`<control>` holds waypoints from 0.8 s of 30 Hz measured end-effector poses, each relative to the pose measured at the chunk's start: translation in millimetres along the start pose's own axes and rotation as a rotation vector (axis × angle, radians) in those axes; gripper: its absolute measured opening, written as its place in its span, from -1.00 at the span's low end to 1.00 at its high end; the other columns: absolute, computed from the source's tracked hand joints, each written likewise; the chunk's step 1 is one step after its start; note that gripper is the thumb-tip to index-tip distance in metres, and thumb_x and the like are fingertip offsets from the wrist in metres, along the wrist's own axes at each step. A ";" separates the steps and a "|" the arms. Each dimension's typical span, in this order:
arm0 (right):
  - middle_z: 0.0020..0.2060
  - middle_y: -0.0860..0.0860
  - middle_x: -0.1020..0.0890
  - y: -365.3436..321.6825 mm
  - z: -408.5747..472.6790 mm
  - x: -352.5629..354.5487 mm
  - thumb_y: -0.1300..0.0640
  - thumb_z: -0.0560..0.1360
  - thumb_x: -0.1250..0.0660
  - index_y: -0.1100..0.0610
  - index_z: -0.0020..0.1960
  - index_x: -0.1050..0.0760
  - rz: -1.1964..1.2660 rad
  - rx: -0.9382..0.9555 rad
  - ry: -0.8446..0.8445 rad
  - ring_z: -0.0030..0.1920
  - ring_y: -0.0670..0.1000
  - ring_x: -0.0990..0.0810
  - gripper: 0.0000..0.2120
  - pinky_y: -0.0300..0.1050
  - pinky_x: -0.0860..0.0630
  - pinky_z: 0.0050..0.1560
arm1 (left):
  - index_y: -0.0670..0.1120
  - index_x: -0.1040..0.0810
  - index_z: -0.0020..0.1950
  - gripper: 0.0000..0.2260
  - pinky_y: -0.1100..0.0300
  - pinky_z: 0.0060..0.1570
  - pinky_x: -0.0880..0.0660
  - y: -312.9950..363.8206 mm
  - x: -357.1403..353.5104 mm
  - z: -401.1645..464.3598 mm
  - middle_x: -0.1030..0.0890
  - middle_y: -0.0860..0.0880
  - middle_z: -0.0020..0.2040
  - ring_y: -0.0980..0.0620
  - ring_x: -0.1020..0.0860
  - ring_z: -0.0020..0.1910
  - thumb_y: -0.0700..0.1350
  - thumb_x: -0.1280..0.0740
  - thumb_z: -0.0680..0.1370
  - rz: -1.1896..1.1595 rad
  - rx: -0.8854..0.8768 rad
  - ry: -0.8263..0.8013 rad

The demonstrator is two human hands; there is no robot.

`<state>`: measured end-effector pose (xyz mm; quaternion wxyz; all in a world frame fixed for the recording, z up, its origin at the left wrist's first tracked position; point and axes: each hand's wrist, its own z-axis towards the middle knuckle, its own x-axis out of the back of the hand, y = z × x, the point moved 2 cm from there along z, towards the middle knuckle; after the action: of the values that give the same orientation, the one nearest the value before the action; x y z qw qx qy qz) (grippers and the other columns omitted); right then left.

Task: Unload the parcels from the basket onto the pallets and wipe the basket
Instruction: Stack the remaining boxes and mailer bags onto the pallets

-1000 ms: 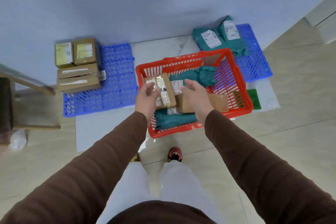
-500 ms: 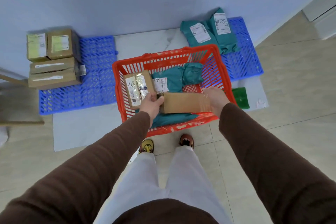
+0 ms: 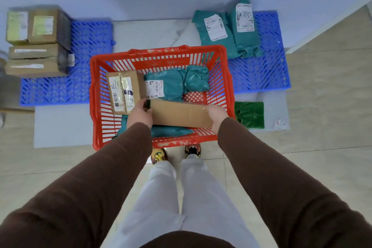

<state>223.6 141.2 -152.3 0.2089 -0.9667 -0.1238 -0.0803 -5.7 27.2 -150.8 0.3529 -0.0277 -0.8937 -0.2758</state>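
A red plastic basket (image 3: 96, 90) stands on the floor in front of my feet. Inside it, my left hand (image 3: 141, 113) grips the left end of a long brown cardboard box (image 3: 181, 113) and my right hand (image 3: 216, 116) grips its right end. A taped cardboard box (image 3: 122, 90) with labels leans in the basket's left side, touching my left hand. A teal mailer bag (image 3: 177, 82) lies at the back of the basket and another teal bag (image 3: 171, 132) lies under the long box.
A blue pallet (image 3: 80, 66) on the left carries several stacked cardboard boxes (image 3: 36, 44). A blue pallet (image 3: 265, 70) on the right carries two teal bags (image 3: 229, 30). A green cloth (image 3: 249, 115) lies right of the basket. The wall is close behind.
My left hand let go of the taped box, which now leans in the basket. Both hands took the ends of the long cardboard box. The camera view has come closer.
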 end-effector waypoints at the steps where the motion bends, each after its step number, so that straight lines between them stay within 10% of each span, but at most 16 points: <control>1: 0.03 0.13 -0.57 2.3 3.7 -2.8 0.17 0.62 -0.22 0.18 0.12 -0.51 0.015 -0.008 0.006 -0.05 0.01 -0.62 -0.85 -0.03 -0.53 0.00 | 0.09 -0.43 0.48 -0.62 -0.06 0.29 -0.51 -3.1 0.6 1.9 -0.62 -0.10 0.30 -0.17 -0.58 0.25 -0.09 -0.26 0.65 0.033 0.001 0.024; 8: 0.21 0.12 -0.56 23.8 24.5 -10.7 -0.01 0.39 -0.28 0.14 0.41 -0.37 0.014 -0.028 0.036 0.16 0.17 -0.57 -0.39 0.14 -0.52 0.27 | 0.04 -0.55 0.38 -0.69 -0.04 0.20 -0.55 0.0 4.2 17.2 -0.65 -0.09 0.25 -0.17 -0.61 0.19 -0.04 -0.27 0.64 0.186 -0.028 0.081; 17: 0.30 0.07 -0.50 35.9 72.1 -13.9 -0.10 0.31 -0.21 -0.02 0.47 -0.31 -0.046 0.071 0.193 0.24 0.18 -0.54 -0.29 0.19 -0.48 0.29 | -0.05 -0.60 0.36 -0.69 0.11 0.23 -0.46 6.9 16.9 7.1 -0.64 -0.08 0.29 -0.13 -0.59 0.23 -0.04 -0.29 0.64 -0.029 0.019 0.062; 24: 0.37 0.12 -0.41 -28.6 -54.2 -8.8 -0.03 0.49 -0.26 0.01 0.49 -0.32 -0.039 0.340 0.270 0.38 0.19 -0.39 -0.43 0.18 -0.33 0.42 | -0.07 -0.55 0.40 -0.67 0.28 0.06 -0.50 23.7 49.2 -31.5 -0.63 -0.07 0.19 -0.01 -0.58 0.10 -0.05 -0.32 0.64 -0.414 -0.035 0.210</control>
<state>201.7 141.7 -94.4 0.3821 -0.8954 -0.1252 -0.1912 -17.4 23.9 -88.8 0.3791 0.1788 -0.8338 -0.3592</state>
